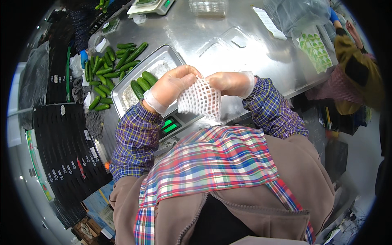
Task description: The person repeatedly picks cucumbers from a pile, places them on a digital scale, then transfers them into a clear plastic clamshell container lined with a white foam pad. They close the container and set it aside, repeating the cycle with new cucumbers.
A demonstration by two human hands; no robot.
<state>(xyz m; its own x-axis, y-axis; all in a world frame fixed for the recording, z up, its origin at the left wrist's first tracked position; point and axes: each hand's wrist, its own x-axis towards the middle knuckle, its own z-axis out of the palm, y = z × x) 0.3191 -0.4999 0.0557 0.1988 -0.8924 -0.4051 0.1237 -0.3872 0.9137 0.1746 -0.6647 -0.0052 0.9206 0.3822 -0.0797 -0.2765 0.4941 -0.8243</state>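
Note:
A white foam mesh sleeve (200,100) hangs between my two hands, pinched along its upper edge. My left hand (173,87), in a clear thin glove, closes on its left side. On the other side the fingers of my right hand (232,83), gloved the same way, grip the upper right edge. Behind my left wrist is a metal tray (117,99) on a scale with a lit green display (169,125). Several cucumbers (143,83) lie in that tray, partly hidden by my left hand.
Loose cucumbers (104,75) are spread left of the tray on the steel table (188,36). Clear plastic boxes (208,7), another scale (151,7) and a sheet of green labels (313,50) lie farther back. Black crates (65,143) stand at left. Co-workers (359,65) stand at right and far left.

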